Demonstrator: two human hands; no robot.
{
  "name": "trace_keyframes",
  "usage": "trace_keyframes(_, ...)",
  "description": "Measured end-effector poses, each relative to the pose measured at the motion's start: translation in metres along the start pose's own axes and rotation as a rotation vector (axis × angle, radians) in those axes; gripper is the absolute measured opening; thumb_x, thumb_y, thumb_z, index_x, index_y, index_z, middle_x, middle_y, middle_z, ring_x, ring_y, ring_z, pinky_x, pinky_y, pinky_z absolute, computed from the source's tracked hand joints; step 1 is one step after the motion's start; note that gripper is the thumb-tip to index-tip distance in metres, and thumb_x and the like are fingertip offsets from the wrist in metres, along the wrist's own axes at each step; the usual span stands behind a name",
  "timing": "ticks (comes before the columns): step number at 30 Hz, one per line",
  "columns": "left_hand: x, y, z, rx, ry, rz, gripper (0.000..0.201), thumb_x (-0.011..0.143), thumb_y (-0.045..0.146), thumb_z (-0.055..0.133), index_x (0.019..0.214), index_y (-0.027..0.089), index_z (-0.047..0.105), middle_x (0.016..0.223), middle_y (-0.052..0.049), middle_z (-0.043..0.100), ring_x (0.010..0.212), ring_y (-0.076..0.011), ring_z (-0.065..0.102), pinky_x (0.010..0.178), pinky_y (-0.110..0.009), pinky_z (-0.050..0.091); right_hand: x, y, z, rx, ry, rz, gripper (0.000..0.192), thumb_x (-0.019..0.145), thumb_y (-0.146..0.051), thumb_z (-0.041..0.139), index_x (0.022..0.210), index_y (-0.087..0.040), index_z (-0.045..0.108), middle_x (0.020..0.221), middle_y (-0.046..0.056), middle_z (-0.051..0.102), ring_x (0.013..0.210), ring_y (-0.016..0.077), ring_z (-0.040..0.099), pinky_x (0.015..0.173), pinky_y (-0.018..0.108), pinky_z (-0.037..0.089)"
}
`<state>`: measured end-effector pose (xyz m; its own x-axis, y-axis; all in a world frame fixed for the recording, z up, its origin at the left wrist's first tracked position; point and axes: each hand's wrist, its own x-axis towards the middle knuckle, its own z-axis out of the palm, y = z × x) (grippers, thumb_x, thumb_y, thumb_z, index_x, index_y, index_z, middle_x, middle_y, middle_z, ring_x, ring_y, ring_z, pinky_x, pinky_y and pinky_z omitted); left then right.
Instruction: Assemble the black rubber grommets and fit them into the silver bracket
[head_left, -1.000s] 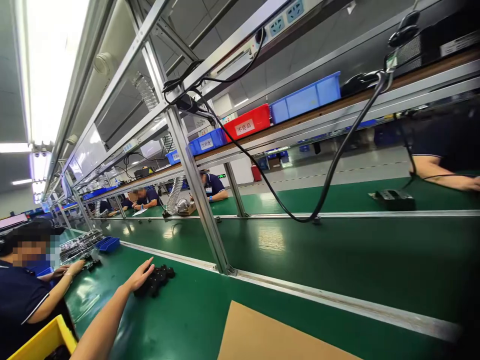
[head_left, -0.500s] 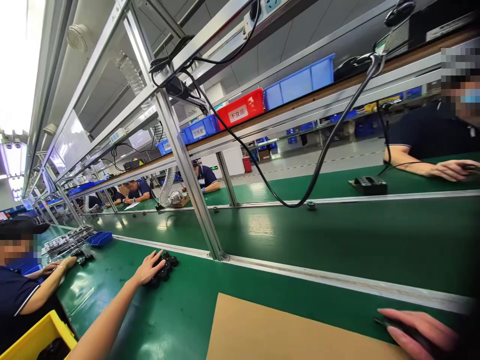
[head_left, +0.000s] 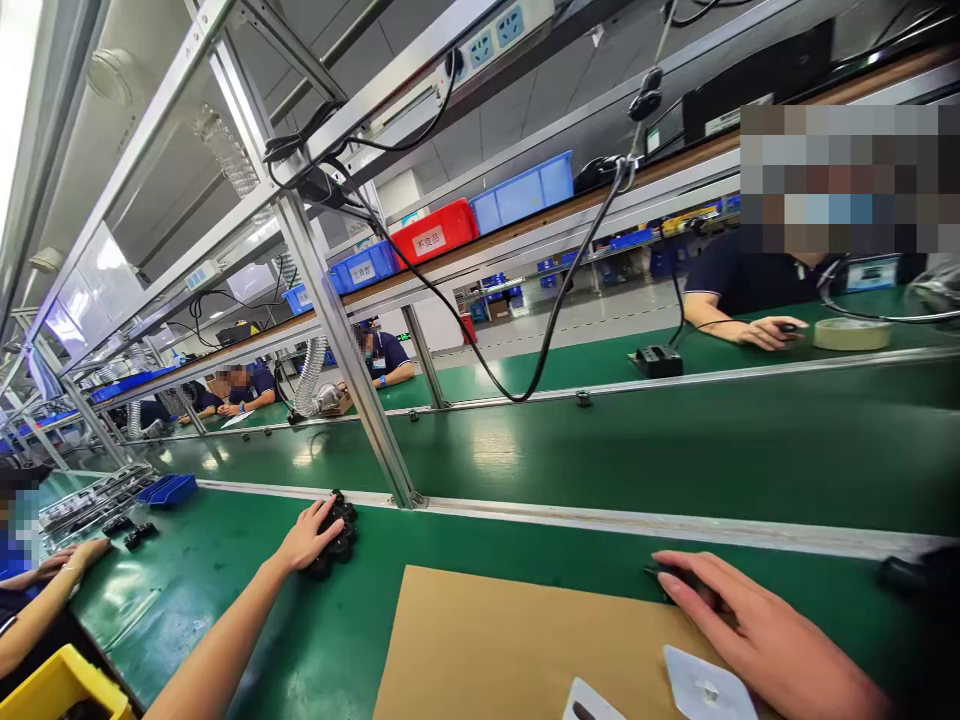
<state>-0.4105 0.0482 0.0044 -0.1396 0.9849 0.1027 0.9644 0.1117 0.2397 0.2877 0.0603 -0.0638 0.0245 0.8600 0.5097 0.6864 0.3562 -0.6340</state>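
Observation:
My left hand (head_left: pixel 307 537) reaches out to a cluster of small black rounded parts (head_left: pixel 343 540) on the green bench, its thumb and fingers spread over them and touching them. My right hand (head_left: pixel 765 630) is curled round a slim black tool (head_left: pixel 660 578), whose tip sticks out past the fingertips; its exact kind is hidden by the hand. Under and left of this hand lies a brown cardboard sheet (head_left: pixel 480 630). Two whitish plates show at the bottom edge: a square plate (head_left: pixel 701 680) with a small clear knob, and another plate (head_left: pixel 577 690) with a dark mark.
A yellow bin (head_left: pixel 67 690) with dark parts stands at lower left. A co-worker's arm (head_left: pixel 45 610) and a blue tray (head_left: pixel 169 490) are beyond it. A metal post (head_left: pixel 360 410) rises from the bench edge. A black cable (head_left: pixel 517 390) hangs from the shelf. Another person (head_left: pixel 750 280) sits opposite.
The view has swung to the right. My right hand shows more fully now, still with the black tool, and the two plates have come into view. My left hand remains at the black parts.

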Motion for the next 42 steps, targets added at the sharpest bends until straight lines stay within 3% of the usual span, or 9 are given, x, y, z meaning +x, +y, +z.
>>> trace_keyframes(3, -0.002, 0.012, 0.001, 0.008, 0.0, -0.01, 0.091, 0.097, 0.079, 0.037, 0.167, 0.022, 0.034, 0.174, -0.016, 0.035, 0.161, -0.0392, 0.03, 0.13, -0.055, 0.026, -0.001, 0.002, -0.001, -0.006, -0.184, 0.028, 0.05, 0.094, -0.07, 0.051, 0.119, -0.035, 0.076, 0.124, 0.006, 0.076, 0.103, 0.0299, 0.076, 0.078, 0.038, 0.063)
trace_keyframes(10, -0.009, 0.042, 0.006, 0.034, -0.008, -0.034, 0.09, 0.097, 0.08, 0.035, 0.168, 0.024, 0.032, 0.175, -0.014, 0.032, 0.162, -0.0397, 0.027, 0.13, -0.055, 0.024, 0.0, -0.008, -0.005, -0.001, -0.195, 0.073, 0.053, 0.093, -0.072, 0.047, 0.118, -0.035, 0.075, 0.125, 0.006, 0.076, 0.108, 0.0316, 0.074, 0.08, 0.04, 0.063)
trace_keyframes(20, -0.017, 0.099, 0.007, 0.08, -0.038, -0.061, 0.08, 0.098, 0.076, 0.037, 0.165, 0.032, 0.039, 0.174, -0.015, 0.034, 0.159, -0.044, 0.031, 0.122, -0.061, 0.036, -0.002, -0.019, -0.011, 0.016, -0.191, 0.063, 0.05, 0.097, -0.067, 0.046, 0.119, -0.032, 0.074, 0.124, 0.01, 0.075, 0.102, 0.0317, 0.075, 0.081, 0.043, 0.062)
trace_keyframes(26, -0.026, 0.134, 0.02, 0.099, -0.016, -0.123, 0.075, 0.1, 0.072, 0.036, 0.165, 0.033, 0.038, 0.173, -0.016, 0.034, 0.161, -0.0412, 0.027, 0.122, -0.061, 0.035, -0.004, -0.024, -0.016, 0.013, -0.272, 0.097, 0.052, 0.1, -0.068, 0.04, 0.125, -0.033, 0.068, 0.132, 0.006, 0.071, 0.107, 0.0305, 0.073, 0.089, 0.044, 0.06)
trace_keyframes(31, -0.027, 0.157, 0.03, 0.093, 0.009, -0.146, 0.077, 0.099, 0.075, 0.035, 0.164, 0.035, 0.04, 0.173, -0.015, 0.035, 0.16, -0.0424, 0.031, 0.121, -0.063, 0.037, -0.011, -0.034, -0.022, 0.052, -0.296, 0.034, 0.049, 0.101, -0.066, 0.04, 0.124, -0.032, 0.068, 0.129, 0.005, 0.072, 0.104, 0.0284, 0.072, 0.088, 0.04, 0.061)
trace_keyframes(35, -0.026, 0.162, 0.039, 0.068, 0.04, -0.13, 0.075, 0.1, 0.074, 0.039, 0.162, 0.033, 0.043, 0.172, -0.016, 0.037, 0.159, -0.044, 0.031, 0.121, -0.064, 0.035, -0.023, -0.045, -0.027, 0.06, -0.315, -0.014, 0.048, 0.103, -0.065, 0.039, 0.122, -0.032, 0.068, 0.126, 0.005, 0.073, 0.105, 0.0274, 0.072, 0.089, 0.039, 0.06)
trace_keyframes(38, -0.021, 0.155, 0.04, 0.04, 0.077, -0.099, 0.071, 0.103, 0.068, 0.043, 0.16, 0.027, 0.047, 0.17, -0.02, 0.04, 0.159, -0.0442, 0.033, 0.123, -0.065, 0.032, -0.029, -0.049, -0.028, 0.019, -0.325, 0.015, 0.05, 0.103, -0.066, 0.038, 0.123, -0.033, 0.069, 0.126, 0.005, 0.073, 0.108, 0.0289, 0.072, 0.092, 0.041, 0.061)
trace_keyframes(42, 0.0, 0.124, 0.017, 0.014, 0.175, 0.006, 0.054, 0.108, 0.047, 0.053, 0.155, 0.021, 0.05, 0.167, -0.016, 0.045, 0.157, -0.0357, 0.038, 0.127, -0.062, 0.029, -0.029, -0.044, -0.027, -0.004, -0.314, 0.015, 0.052, 0.101, -0.068, 0.038, 0.124, -0.032, 0.069, 0.128, 0.006, 0.073, 0.114, 0.0301, 0.071, 0.096, 0.042, 0.06)
